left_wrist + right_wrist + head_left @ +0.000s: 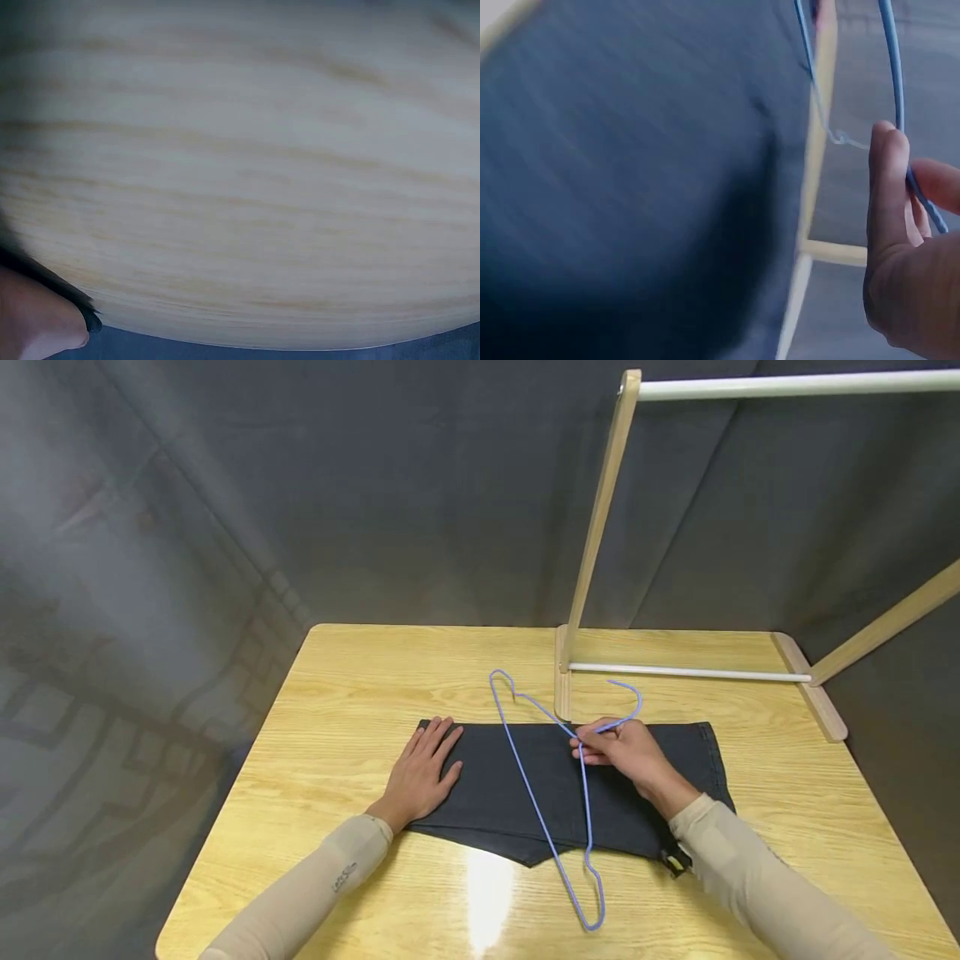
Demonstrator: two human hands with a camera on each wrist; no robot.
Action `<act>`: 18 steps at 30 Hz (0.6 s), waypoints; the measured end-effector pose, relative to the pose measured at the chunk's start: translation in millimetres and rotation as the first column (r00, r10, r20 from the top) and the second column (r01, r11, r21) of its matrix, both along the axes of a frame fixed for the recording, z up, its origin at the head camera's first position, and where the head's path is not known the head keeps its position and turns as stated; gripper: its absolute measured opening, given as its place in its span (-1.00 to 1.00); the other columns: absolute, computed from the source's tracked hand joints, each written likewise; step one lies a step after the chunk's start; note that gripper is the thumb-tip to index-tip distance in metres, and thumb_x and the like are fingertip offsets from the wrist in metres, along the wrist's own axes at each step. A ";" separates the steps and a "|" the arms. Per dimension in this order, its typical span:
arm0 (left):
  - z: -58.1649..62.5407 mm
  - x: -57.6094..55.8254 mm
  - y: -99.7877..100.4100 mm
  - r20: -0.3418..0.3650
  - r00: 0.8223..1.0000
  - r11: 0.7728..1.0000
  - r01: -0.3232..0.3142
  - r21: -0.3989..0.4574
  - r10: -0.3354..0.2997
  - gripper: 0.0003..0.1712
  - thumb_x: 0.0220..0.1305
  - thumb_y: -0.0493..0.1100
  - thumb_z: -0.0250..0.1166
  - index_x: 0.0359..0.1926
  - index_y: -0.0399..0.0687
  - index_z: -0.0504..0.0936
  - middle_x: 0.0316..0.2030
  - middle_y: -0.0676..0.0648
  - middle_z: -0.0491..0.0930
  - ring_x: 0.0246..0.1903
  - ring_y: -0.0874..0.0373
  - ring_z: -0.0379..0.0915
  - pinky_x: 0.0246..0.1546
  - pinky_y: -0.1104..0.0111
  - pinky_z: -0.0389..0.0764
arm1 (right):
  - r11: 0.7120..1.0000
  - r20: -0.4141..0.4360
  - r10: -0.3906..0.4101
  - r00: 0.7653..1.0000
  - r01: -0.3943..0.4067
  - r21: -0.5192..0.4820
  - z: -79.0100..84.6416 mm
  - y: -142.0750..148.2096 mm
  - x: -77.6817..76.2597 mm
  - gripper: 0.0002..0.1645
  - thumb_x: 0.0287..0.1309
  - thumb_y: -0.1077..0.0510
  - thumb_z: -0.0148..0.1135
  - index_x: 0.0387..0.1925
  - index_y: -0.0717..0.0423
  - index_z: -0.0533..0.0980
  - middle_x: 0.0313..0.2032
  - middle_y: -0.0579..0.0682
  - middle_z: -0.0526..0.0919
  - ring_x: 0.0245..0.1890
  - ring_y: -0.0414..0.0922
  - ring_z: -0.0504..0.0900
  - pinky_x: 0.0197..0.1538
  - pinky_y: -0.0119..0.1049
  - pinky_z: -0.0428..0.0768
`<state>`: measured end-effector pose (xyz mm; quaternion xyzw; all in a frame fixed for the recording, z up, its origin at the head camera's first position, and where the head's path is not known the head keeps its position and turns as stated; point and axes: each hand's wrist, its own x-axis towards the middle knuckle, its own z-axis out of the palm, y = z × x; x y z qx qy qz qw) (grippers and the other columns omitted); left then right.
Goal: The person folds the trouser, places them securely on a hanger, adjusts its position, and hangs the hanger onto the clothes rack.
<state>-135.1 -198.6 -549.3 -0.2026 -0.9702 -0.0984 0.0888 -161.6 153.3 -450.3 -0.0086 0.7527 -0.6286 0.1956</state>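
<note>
Left hand (422, 777): palm down, fingers spread, resting flat on the left end of a folded dark garment (487, 781), which lies mid-desk (360, 693), short of the far edge. I see the right hand (618, 756) pinching a blue hanger (586, 797) at its neck over the garment, hook toward the far edge. Forearms slant in from the near side. Left sleeve (311, 889): small dark lettering, starts "Lets"; I cannot read the rest.

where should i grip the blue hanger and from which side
Probably best pinched at the neck of the blue hanger, coming from the right: both sloping shoulders meet the hook there, and that corner points right, with the long bar on the left. The right hand pinches about there, leaving the hook's tip free.
</note>
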 end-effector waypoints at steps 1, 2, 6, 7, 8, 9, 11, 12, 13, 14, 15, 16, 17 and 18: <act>-0.2 -0.4 0.5 -0.002 1.000 1.000 0.003 0.002 -0.003 -0.32 0.50 0.16 -0.04 0.53 0.09 0.17 0.54 -0.06 0.11 0.57 0.01 -0.07 0.54 0.07 0.01 | 1.000 0.005 -0.018 1.000 0.018 0.000 -5.4 -1.5 3.0 -0.59 0.41 0.20 0.14 0.07 0.53 0.49 -0.23 0.03 0.79 -0.31 -0.32 0.77 -0.18 -0.45 0.71; -0.5 -0.5 0.7 0.003 1.000 1.000 0.001 0.001 -0.001 -0.32 0.50 0.17 -0.05 0.54 0.10 0.16 0.55 -0.05 0.10 0.57 0.02 -0.08 0.54 0.07 0.00 | 0.999 0.004 -0.031 1.000 0.031 0.007 -10.4 -2.5 5.7 -0.59 0.40 0.18 0.15 0.06 0.50 0.51 -0.23 0.04 0.79 -0.31 -0.32 0.77 -0.18 -0.44 0.71; -1.1 -0.9 0.9 0.014 1.000 1.000 -0.012 -0.008 0.012 -0.31 0.50 0.18 -0.07 0.54 0.13 0.14 0.55 -0.04 0.08 0.57 0.03 -0.10 0.54 0.08 -0.02 | 0.997 -0.040 -0.068 0.997 0.069 0.027 -22.0 -4.3 15.0 -0.59 0.37 0.12 0.21 0.01 0.44 0.56 -0.19 0.14 0.79 -0.30 -0.30 0.77 -0.20 -0.42 0.72; -1.1 -1.0 0.9 0.020 1.000 1.000 -0.014 -0.008 0.014 -0.31 0.50 0.18 -0.07 0.55 0.13 0.14 0.56 -0.03 0.07 0.58 0.04 -0.11 0.55 0.09 -0.03 | 0.996 -0.047 -0.083 0.995 0.084 0.020 -23.9 -4.8 16.9 -0.59 0.36 0.12 0.22 0.00 0.43 0.56 -0.20 0.14 0.79 -0.31 -0.30 0.77 -0.21 -0.42 0.72; -1.1 -1.2 0.8 0.023 1.000 1.000 -0.014 -0.011 0.014 -0.31 0.50 0.18 -0.06 0.55 0.14 0.13 0.56 -0.03 0.07 0.58 0.04 -0.12 0.55 0.09 -0.04 | 0.996 -0.056 -0.092 0.994 0.093 0.006 -26.1 -5.1 18.5 -0.59 0.36 0.14 0.23 0.01 0.46 0.55 -0.21 0.15 0.79 -0.31 -0.31 0.77 -0.20 -0.42 0.71; -0.9 -1.4 0.9 0.024 1.000 1.000 -0.012 -0.014 0.013 -0.31 0.50 0.17 -0.06 0.55 0.14 0.12 0.56 -0.02 0.06 0.58 0.04 -0.13 0.55 0.09 -0.04 | 0.994 -0.060 -0.107 0.992 0.106 -0.011 -28.1 -5.7 20.0 -0.59 0.35 0.16 0.23 0.01 0.48 0.54 -0.22 0.14 0.80 -0.32 -0.31 0.77 -0.20 -0.44 0.71; -0.3 -1.5 1.2 0.027 1.000 1.000 -0.009 -0.016 0.009 -0.31 0.51 0.16 -0.05 0.55 0.13 0.11 0.56 -0.02 0.05 0.58 0.04 -0.14 0.55 0.10 -0.06 | 0.989 -0.061 -0.146 0.987 0.144 -0.047 -32.2 -7.5 22.6 -0.61 0.34 0.20 0.24 0.00 0.50 0.54 -0.27 0.09 0.80 -0.33 -0.31 0.77 -0.21 -0.46 0.71; 0.0 -1.5 1.4 0.023 1.000 1.000 -0.007 -0.017 0.008 -0.31 0.50 0.16 -0.04 0.55 0.13 0.12 0.56 -0.03 0.05 0.58 0.03 -0.13 0.55 0.10 -0.05 | 0.985 -0.060 -0.163 0.985 0.159 -0.061 -34.1 -8.3 23.6 -0.62 0.33 0.21 0.24 0.00 0.50 0.54 -0.29 0.06 0.81 -0.34 -0.32 0.77 -0.20 -0.47 0.70; 0.2 -1.4 1.4 0.027 1.000 1.000 -0.010 -0.019 0.010 -0.30 0.50 0.15 -0.04 0.55 0.13 0.12 0.57 -0.03 0.04 0.58 0.04 -0.14 0.55 0.10 -0.06 | 0.982 -0.058 -0.177 0.982 0.173 -0.076 -35.8 -9.5 24.6 -0.62 0.33 0.22 0.24 0.00 0.50 0.54 -0.30 0.03 0.81 -0.34 -0.32 0.77 -0.20 -0.47 0.70; 0.5 -1.0 1.6 0.028 1.000 1.000 -0.012 -0.021 0.013 -0.30 0.50 0.15 -0.03 0.55 0.12 0.12 0.57 -0.03 0.04 0.58 0.04 -0.14 0.55 0.10 -0.06 | 0.981 -0.062 -0.183 0.981 0.177 -0.083 -37.3 -10.3 25.6 -0.61 0.34 0.21 0.24 0.01 0.50 0.53 -0.30 0.00 0.81 -0.33 -0.32 0.77 -0.19 -0.48 0.70; 0.7 -0.7 1.8 0.031 0.999 1.000 -0.015 -0.022 0.016 -0.30 0.50 0.14 -0.02 0.55 0.12 0.12 0.57 -0.03 0.04 0.58 0.04 -0.14 0.56 0.10 -0.06 | 0.978 -0.060 -0.194 0.979 0.188 -0.087 -38.5 -11.2 26.7 -0.61 0.34 0.20 0.24 0.00 0.49 0.54 -0.30 -0.03 0.81 -0.33 -0.32 0.77 -0.19 -0.48 0.69; 0.7 -0.3 2.1 0.036 0.999 1.000 -0.018 -0.025 0.019 -0.30 0.50 0.14 -0.03 0.55 0.12 0.11 0.57 -0.02 0.03 0.58 0.04 -0.15 0.56 0.10 -0.07 | 0.977 -0.060 -0.199 0.978 0.193 -0.089 -39.8 -11.4 27.4 -0.60 0.34 0.19 0.24 0.01 0.49 0.54 -0.30 -0.05 0.81 -0.33 -0.33 0.77 -0.18 -0.48 0.69; 0.8 0.0 2.7 0.044 0.999 0.999 -0.020 -0.028 0.021 -0.30 0.50 0.14 -0.03 0.56 0.12 0.11 0.57 -0.02 0.02 0.59 0.04 -0.16 0.56 0.11 -0.07 | 0.974 -0.055 -0.213 0.975 0.207 -0.096 -40.9 -11.5 28.2 -0.61 0.34 0.19 0.24 0.01 0.48 0.54 -0.31 -0.07 0.81 -0.33 -0.33 0.78 -0.18 -0.48 0.69; 0.7 0.2 3.4 0.052 0.998 0.999 -0.018 -0.027 0.020 -0.30 0.50 0.14 -0.04 0.56 0.13 0.10 0.58 -0.02 0.01 0.59 0.05 -0.17 0.56 0.11 -0.08 | 0.970 -0.052 -0.225 0.973 0.219 -0.100 -41.9 -11.1 28.9 -0.60 0.34 0.18 0.24 0.01 0.48 0.53 -0.31 -0.08 0.81 -0.33 -0.33 0.77 -0.18 -0.49 0.69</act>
